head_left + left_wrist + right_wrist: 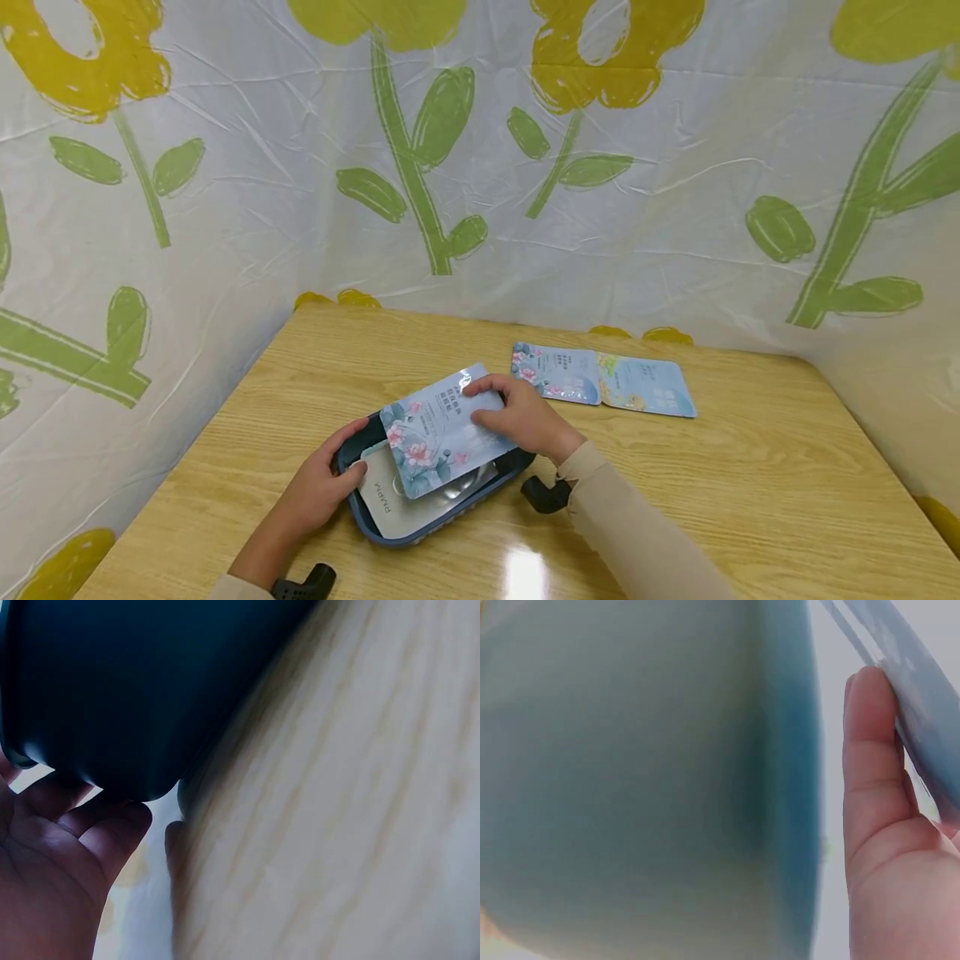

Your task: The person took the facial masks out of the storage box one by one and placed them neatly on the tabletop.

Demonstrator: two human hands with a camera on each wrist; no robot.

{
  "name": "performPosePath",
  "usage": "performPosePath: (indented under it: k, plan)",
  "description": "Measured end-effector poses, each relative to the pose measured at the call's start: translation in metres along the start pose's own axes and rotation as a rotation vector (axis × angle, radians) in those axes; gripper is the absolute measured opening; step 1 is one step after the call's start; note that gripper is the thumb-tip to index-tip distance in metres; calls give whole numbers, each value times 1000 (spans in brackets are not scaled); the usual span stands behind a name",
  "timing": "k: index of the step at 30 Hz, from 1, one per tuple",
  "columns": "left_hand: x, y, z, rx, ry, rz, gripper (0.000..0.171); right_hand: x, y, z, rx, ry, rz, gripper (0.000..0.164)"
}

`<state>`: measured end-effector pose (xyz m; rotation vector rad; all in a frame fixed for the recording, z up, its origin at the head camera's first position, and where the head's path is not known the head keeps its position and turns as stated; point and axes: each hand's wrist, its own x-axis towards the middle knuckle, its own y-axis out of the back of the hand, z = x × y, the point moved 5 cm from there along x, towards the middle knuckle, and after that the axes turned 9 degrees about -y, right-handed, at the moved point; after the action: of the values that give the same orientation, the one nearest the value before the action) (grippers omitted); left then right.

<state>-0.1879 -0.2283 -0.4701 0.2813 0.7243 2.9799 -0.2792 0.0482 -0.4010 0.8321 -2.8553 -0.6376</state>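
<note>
A dark blue rounded box [396, 540] sits at the front middle of the table. At its left end my left hand [318, 483] grips the rim, thumb over the inside. In the left wrist view the fingers of my left hand [60, 862] lie against the dark box wall [150, 690]. My right hand [525, 417] pinches a light-blue floral sachet [442, 433], tilted above the box. Beneath it lies a pale silver packet [390, 508] lettered PMPM inside the box. In the right wrist view the sachet [922, 697] touches the fingers.
Two flat sachets lie side by side behind my right hand: a floral blue one [558, 372] and a blue-yellow one [647, 385]. Flower-printed cloth [495, 242] hangs behind and beside the wooden table [750, 483]. Black wrist devices [546, 495] sit at both wrists.
</note>
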Motion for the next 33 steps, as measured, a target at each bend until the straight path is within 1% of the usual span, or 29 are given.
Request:
performPosePath:
  k: [5, 9, 12, 16, 21, 26, 29, 33]
  plan:
    - [-2, 3, 3, 15, -5, 14, 59, -5, 17, 4, 49, 2, 51, 30]
    - [-4, 6, 5, 23, 5, 16, 58, -15, 32, 13, 104, -35, 103, 34]
    - [-6, 9, 2, 46, 26, 18, 59, -23, 47, 23, 122, -64, 169, 35]
    - [-7, 14, -3, 53, 33, 21, 59, -33, 66, 37, 151, -113, 241, 39]
    - [-9, 20, -5, 49, 18, 21, 59, -43, 83, 53, 196, -172, 273, 45]
    - [-10, 24, -6, 42, 34, 15, 59, -57, 98, 71, 228, -219, 319, 47]
    - [-11, 27, -6, 45, 36, 19, 59, -63, 105, 81, 221, -250, 345, 48]
    - [-12, 30, -6, 47, 20, 28, 58, -67, 108, 93, 173, -308, 365, 50]
